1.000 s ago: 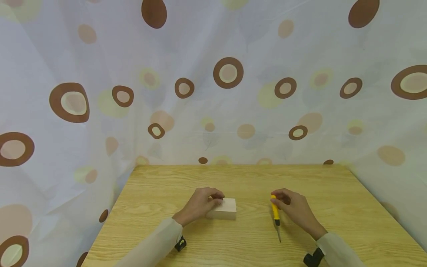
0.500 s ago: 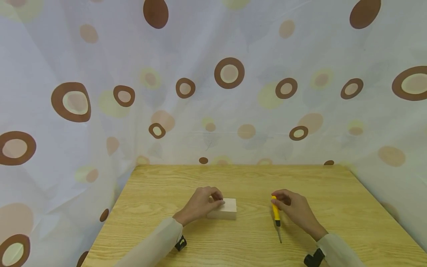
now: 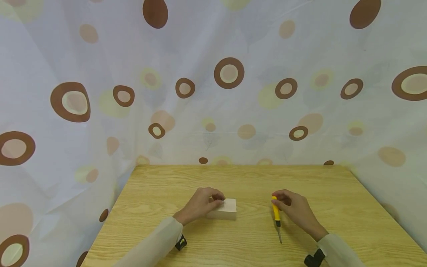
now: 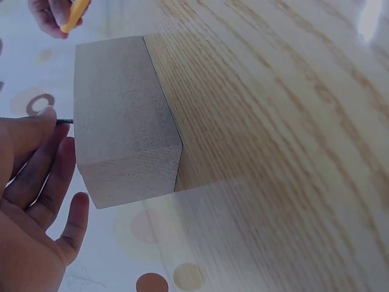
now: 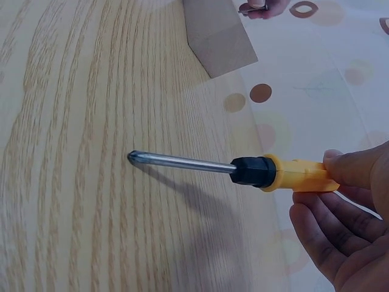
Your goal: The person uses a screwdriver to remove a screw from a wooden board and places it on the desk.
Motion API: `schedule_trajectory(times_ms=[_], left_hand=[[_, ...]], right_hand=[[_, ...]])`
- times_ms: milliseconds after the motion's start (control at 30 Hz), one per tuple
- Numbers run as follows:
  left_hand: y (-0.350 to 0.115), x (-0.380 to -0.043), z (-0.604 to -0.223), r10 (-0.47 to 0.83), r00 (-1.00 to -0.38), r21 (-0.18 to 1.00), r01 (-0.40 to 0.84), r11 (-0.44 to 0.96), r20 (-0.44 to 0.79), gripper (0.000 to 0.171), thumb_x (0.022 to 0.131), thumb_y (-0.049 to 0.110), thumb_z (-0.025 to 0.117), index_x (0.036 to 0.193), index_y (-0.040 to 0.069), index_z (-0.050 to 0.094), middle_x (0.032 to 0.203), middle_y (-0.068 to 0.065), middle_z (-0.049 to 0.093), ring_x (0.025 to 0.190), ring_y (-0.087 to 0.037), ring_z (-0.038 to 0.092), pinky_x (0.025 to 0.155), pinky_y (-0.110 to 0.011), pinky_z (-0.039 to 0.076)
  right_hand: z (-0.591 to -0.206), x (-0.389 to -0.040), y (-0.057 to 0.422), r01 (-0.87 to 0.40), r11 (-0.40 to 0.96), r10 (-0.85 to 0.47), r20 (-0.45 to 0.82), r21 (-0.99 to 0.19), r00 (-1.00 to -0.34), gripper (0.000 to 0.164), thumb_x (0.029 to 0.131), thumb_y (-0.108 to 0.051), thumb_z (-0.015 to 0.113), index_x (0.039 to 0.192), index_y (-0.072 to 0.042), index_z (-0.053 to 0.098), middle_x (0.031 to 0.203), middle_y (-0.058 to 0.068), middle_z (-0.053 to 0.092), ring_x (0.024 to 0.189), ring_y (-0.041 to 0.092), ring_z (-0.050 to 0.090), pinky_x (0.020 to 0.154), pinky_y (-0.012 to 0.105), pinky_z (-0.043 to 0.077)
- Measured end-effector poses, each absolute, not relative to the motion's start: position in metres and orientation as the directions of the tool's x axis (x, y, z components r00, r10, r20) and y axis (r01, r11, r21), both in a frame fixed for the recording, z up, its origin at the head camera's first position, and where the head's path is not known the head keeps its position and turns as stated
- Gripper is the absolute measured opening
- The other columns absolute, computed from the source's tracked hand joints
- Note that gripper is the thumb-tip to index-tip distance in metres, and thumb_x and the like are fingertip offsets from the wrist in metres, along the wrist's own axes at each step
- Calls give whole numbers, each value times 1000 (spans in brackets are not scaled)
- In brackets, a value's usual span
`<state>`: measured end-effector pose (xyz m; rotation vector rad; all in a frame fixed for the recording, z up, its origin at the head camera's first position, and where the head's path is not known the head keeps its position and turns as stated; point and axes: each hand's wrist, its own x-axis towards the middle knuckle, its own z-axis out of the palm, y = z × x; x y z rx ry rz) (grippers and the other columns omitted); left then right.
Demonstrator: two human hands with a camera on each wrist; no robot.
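Note:
A pale wooden block [image 3: 228,214] lies on the table, and my left hand [image 3: 201,204] is over its left part. In the left wrist view, the thumb and fingers pinch a thin dark screw [image 4: 65,121] whose lower end meets the block's top face. My right hand [image 3: 297,209] pinches the yellow handle end of a Phillips screwdriver [image 3: 276,214]. The right wrist view shows its black collar and metal shaft [image 5: 182,162], with the cross tip pointing down toward the table and its shadow below. Screwdriver and block are apart.
The wood-grain table [image 3: 247,244] reaches back to a white curtain [image 3: 247,107] with brown and beige dots, which also hangs along both sides. Each wrist carries a small black camera mount, such as the right mount [image 3: 314,257].
The left thumb and fingers have shifted slightly around the screw. The right hand and screwdriver stay almost still, and the block has not moved.

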<state>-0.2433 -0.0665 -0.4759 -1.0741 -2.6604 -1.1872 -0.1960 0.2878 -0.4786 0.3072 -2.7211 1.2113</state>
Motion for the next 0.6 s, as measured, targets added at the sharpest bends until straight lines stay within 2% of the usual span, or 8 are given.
schedule_trajectory(times_ms=[233,400,533,600], left_hand=[[-66,-242,-475,561,-762,657,608,446,324,7,99,17,72,103,14,76,93,12,71,84,0,63,78,-23,56],[-67,-241,-472,523,-763,659,620,427,379,10,99,16,73,107,12,75,97,9,73,88,-2,65,84,-35,58],[-71,-240,-471,499,-761,655,630,418,414,13,98,16,73,110,12,76,100,5,75,89,-4,66,83,-42,59],[-74,-240,-472,490,-760,649,634,421,426,12,98,17,74,109,14,76,100,6,75,89,-5,66,81,-39,59]], right_hand=[[-479,-195,288,-247,653,-127,218,-716,-968,27,100,-26,71,121,-8,70,97,-4,72,78,8,69,71,26,57],[-479,-195,289,-241,651,-125,211,-720,-970,28,100,-26,72,121,-8,70,98,-3,72,78,9,69,71,26,57],[-479,-195,289,-240,654,-126,209,-718,-970,29,100,-27,72,121,-8,70,98,-3,72,78,9,69,71,26,57],[-478,-195,288,-235,653,-125,204,-720,-971,29,99,-27,72,121,-9,71,99,-3,72,79,9,69,71,26,57]])
